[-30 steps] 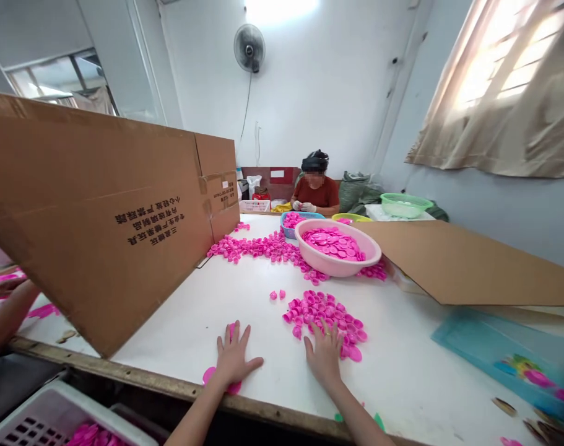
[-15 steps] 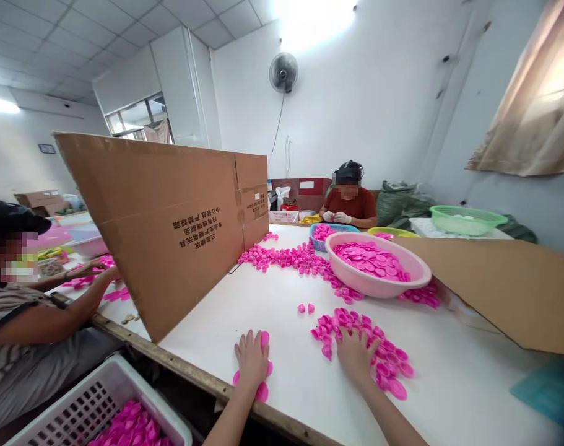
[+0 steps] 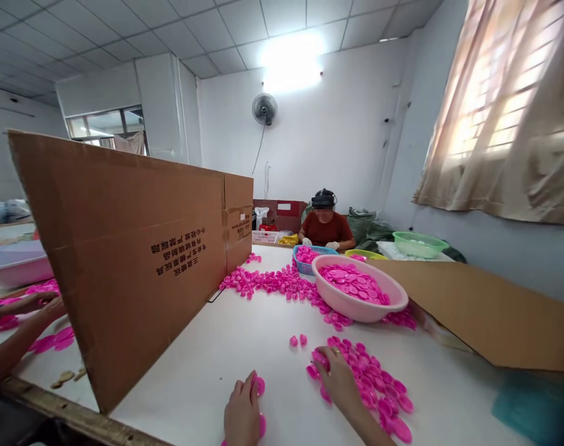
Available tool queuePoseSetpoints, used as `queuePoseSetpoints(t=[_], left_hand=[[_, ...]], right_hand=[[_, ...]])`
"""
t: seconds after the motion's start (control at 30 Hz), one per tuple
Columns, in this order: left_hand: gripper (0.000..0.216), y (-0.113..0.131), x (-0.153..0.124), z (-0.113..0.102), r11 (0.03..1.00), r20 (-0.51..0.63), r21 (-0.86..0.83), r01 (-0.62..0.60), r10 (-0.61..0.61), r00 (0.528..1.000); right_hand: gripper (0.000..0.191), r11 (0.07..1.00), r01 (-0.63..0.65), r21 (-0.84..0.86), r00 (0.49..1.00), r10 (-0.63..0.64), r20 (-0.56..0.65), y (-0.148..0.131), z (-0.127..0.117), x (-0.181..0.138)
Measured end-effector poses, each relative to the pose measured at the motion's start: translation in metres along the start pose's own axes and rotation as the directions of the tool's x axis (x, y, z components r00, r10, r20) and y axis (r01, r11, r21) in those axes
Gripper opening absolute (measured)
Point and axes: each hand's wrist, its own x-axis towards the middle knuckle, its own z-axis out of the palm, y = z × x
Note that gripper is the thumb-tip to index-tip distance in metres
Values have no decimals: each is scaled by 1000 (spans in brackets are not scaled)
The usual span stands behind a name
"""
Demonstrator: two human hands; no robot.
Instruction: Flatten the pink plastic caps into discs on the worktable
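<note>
My left hand (image 3: 242,414) is at the table's near side, fingers drawn together on the edge of a flat pink plastic disc (image 3: 260,386). Another disc (image 3: 262,425) shows beside the palm, partly covered. On the right, a loose heap of small pink plastic cups (image 3: 372,375) lies spread on the white table (image 3: 184,371). My right hand (image 3: 340,378) is at the heap's left edge, its thumb and fingers curled round a pink cup (image 3: 319,357). Two single cups (image 3: 298,341) lie apart, just beyond that hand.
A tall cardboard sheet (image 3: 133,266) stands along the left; another cardboard flap (image 3: 477,310) is at right. Beyond the heap stand a pink basin (image 3: 360,297) full of discs and a blue basket (image 3: 304,263). A co-worker (image 3: 325,226) sits at the far end; another person's arms show at left.
The view has tilted up and turned right. My left hand went from spread flat over the discs to fingers closed. My right hand moved to the heap's left edge and curled round a cup.
</note>
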Motion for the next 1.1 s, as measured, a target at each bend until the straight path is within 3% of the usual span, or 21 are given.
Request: queuePoseSetpoints(t=[0.13,0.3,0.43,0.57,0.7,0.83,1.0,1.1], left_hand=[[43,-1,3,5,973,21,-232,-11,16,1000],[42,-1,0,4,938,-72,-271,-217,206,976],[40,6,-6,-3,893,-91,-381,-239,221,971],[37,31,-1,1,853,-104,-502,-140,101,989],[39,55,10,14,830,35,-557,-33,63,997],[29,57,13,26,833,127,-553,-1,86,988],[29,51,9,38,868,125,-496,-31,106,986],[31,51,10,39,919,131,-392,-47,106,986]], right_hand=[[21,989,104,100,973,-123,197,-30,36,-13],[26,992,66,109,972,-88,219,-26,78,-16],[30,988,-6,153,986,-20,165,-22,73,-9],[38,956,-157,250,986,135,102,-18,57,0],[35,874,-322,363,940,248,235,-13,58,1],[34,818,-411,402,890,266,369,-7,68,-4],[23,832,-367,416,896,195,399,-6,70,-5],[21,815,-439,379,858,255,446,-8,68,-2]])
